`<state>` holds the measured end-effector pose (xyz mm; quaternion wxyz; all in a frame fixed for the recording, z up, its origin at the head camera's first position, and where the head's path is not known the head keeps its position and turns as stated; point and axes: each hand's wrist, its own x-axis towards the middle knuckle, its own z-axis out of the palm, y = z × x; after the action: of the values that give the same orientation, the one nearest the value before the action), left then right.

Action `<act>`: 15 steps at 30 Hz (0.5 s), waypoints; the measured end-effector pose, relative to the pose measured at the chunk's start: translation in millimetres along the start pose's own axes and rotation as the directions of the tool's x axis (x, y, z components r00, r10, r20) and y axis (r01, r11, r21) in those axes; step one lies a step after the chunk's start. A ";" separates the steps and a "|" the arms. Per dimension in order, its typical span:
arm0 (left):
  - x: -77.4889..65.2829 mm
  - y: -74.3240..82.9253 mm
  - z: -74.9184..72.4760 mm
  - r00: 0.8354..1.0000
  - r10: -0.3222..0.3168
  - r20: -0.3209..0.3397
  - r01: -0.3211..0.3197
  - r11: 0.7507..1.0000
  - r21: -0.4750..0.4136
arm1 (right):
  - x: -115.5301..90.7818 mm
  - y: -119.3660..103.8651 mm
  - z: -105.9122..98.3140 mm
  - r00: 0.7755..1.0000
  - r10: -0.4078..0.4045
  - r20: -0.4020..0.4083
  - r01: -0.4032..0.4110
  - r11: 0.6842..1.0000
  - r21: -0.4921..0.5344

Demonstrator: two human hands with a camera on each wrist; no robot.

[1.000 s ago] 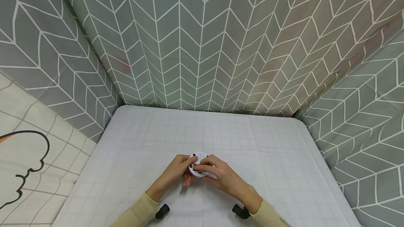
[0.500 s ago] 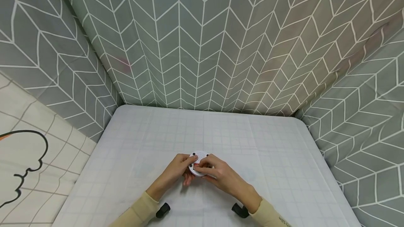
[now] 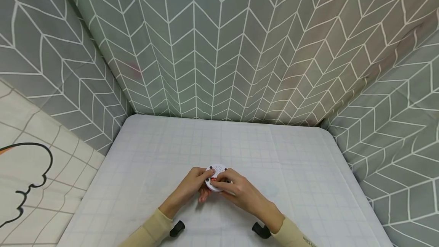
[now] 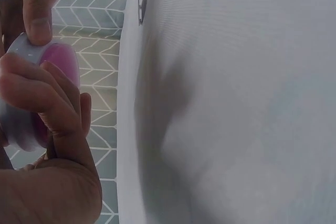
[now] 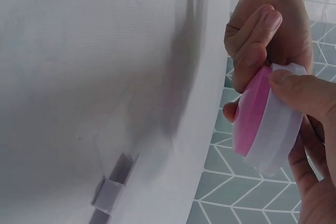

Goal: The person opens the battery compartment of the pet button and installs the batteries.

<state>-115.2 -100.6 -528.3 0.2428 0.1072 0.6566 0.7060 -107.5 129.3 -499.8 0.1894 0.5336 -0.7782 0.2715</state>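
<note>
A round white-and-pink device [image 3: 218, 169] is held between both hands above the near part of the table. Its white face, turned up, has a patch of small holes, dark round spots near the rim and a small red part [image 3: 213, 178]. My left hand [image 3: 192, 183] grips the left side, thumb on the white face and fingers beneath. My right hand [image 3: 239, 189] holds the right side, its fingertips bent onto the face beside the red part. In the right wrist view, the right thumb [image 5: 302, 90] presses the white rim; the pink side [image 5: 251, 116] faces the table.
A white gridded cloth covers the table [image 3: 164, 140]. Grey chevron curtains [image 3: 212, 48] stand behind it and at both sides. Black pieces [image 3: 177, 229] show beside the forearms. A grey clip [image 5: 108, 195] sits at the table's edge in the right wrist view.
The right fingers have shifted slightly on the device's face, and the red part now shows beside them. The device has tilted a little. The left hand keeps its grip.
</note>
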 end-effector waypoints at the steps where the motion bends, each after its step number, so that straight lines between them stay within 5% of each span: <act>1: 0.3 -0.3 0.3 1.000 -0.001 -0.001 0.001 1.000 -0.005 | -0.1 0.1 -0.4 1.000 0.004 -0.005 -0.003 1.000 0.013; 10: 2.6 -2.0 1.1 0.999 -0.021 -0.029 0.020 1.000 -0.007 | -1.7 3.2 -10.7 0.972 0.117 -0.206 -0.093 0.988 0.126; 15: 2.1 -1.4 2.5 0.999 -0.026 -0.025 0.026 1.000 -0.005 | -9.5 7.2 -13.9 0.954 0.188 -0.233 -0.169 0.981 0.101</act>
<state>-115.5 -97.3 -529.7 0.2437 0.0893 0.6594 0.7055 -110.7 147.0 -496.0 0.2359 0.4314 -0.7829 0.3813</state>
